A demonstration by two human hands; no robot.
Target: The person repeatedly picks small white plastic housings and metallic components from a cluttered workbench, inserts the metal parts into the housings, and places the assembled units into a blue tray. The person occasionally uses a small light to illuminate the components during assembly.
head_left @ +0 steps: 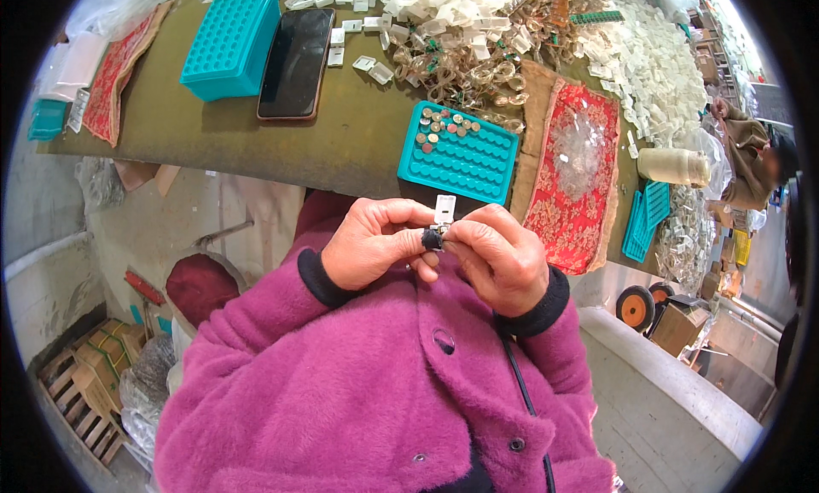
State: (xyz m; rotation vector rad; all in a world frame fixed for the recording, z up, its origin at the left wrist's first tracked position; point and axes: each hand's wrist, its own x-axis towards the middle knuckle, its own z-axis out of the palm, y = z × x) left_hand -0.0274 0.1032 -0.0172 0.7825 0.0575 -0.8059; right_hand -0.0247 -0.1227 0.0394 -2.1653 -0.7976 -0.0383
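My left hand (375, 237) and my right hand (502, 256) meet in front of my chest, at the table's near edge. Between their fingertips is a small white plastic case (444, 208) with a dark slot, held upright. Both hands are closed on it in a pinch. A black wrap (432, 239) shows at the tip of my left thumb. Just beyond the hands, a teal tray (478, 179) with rows of round hollows lies on the table, small round metal discs (426, 138) gathered in its far left part. What lies under the fingertips is hidden.
A dark phone (296, 65) lies beside an upturned stack of teal trays (229, 45). Heaps of white plastic cases (435, 7) and tangled clear parts (478, 84) cover the far side. At right are a red patterned cloth (573, 203) with clear bits, a whitish roll (672, 166) and another person (751, 143).
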